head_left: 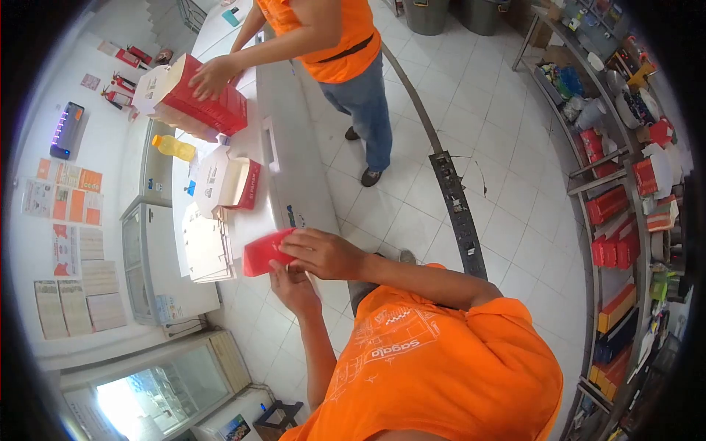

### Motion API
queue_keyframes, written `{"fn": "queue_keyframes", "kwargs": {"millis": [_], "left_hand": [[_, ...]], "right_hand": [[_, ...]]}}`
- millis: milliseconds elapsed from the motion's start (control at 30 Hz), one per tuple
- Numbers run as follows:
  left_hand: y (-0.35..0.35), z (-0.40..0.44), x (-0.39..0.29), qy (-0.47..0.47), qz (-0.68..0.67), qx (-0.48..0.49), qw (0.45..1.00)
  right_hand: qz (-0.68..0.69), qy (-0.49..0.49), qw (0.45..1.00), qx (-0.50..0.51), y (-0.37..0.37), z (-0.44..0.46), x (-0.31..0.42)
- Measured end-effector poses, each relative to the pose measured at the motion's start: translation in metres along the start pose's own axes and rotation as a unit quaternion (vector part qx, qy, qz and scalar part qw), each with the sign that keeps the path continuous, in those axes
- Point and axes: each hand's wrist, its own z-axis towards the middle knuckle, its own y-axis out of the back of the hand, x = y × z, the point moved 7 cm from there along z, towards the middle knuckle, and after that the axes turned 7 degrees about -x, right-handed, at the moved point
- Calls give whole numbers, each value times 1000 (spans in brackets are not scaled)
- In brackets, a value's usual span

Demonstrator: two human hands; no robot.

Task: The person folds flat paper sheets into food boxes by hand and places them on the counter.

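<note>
Both my hands hold a small red cardboard box [266, 252] beside the near end of the white counter. My right hand [320, 253] grips its side from above, fingers bent over the card. My left hand [296, 289] pinches its lower edge with thumb and fingers. Just beyond it on the counter stands an open red-and-white box [250, 185] with its lid flap raised. A stack of flat white cardboard sheets [202, 246] lies close to my hands.
A co-worker in an orange shirt [353, 44] handles several red boxes [202, 103] on the counter [276, 132]. A yellow-capped bottle [174, 148] stands nearby. Loaded shelving [596, 191] lines the right side; a dark strip [457, 209] crosses the tiled floor.
</note>
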Motion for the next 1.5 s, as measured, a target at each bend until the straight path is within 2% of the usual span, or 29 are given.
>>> {"fn": "queue_keyframes", "kwargs": {"millis": [67,167,267,367,433,533,600,633,667,700,767,800,833,867,933,1033,1100,1133,1200,1267,1300,1400,1433,1467,1500], "left_hand": [[4,0,1,-19,65,-4,998],[4,15,-8,-15,41,20,999],[12,23,-13,-19,32,29,999],[-9,2,11,11,-8,60,998],[-25,-8,13,17,-12,57,998],[-30,-11,23,65,-38,151,986],[-31,-10,7,136,-89,235,958],[-24,-2,-8,169,-113,277,939],[-6,16,-35,69,-31,286,955],[14,33,-63,-31,54,277,959],[-1,37,-127,-22,-181,395,900],[17,53,-123,-38,-121,284,951],[26,64,-116,-29,-69,224,972],[27,68,-104,-17,-30,212,977],[17,55,-66,45,16,321,946],[9,3,-10,134,25,518,844],[11,-24,11,160,32,574,803],[14,-30,18,172,44,572,801],[19,-39,30,204,79,546,809],[27,-45,42,280,108,462,834],[30,-41,45,316,86,415,849],[33,-18,25,237,61,266,932],[28,-6,12,151,70,234,958],[27,-1,10,120,74,209,968],[27,0,9,93,81,183,975]], "right_hand": [[28,-43,999,0,3,9,-5],[112,-83,989,58,0,1,-13],[88,-29,993,73,-3,-13,0],[-29,16,999,-15,-1,-15,-9],[1,-17,1000,-18,13,-4,-14],[-15,-27,997,-68,38,18,-12],[22,-104,994,-13,47,32,-20],[75,-183,978,65,52,38,-30],[127,-259,947,143,57,39,-38],[180,-267,934,157,69,48,-41],[275,-272,907,165,85,70,-40],[322,-275,890,170,90,82,-36],[359,-265,871,207,89,92,-24],[375,-262,857,236,84,98,-15],[410,-250,825,298,65,108,0],[450,-242,811,285,43,90,-17],[482,-280,788,261,39,63,-32],[496,-303,774,252,36,50,-43],[618,-333,668,247,17,33,-55],[664,-384,619,168,16,18,-67],[649,-417,629,95,28,19,-56],[589,-601,539,-32,33,-41,-106],[573,-557,601,2,46,-39,-104],[555,-510,656,36,52,-40,-94],[427,-472,771,26,53,-39,-90]]}}
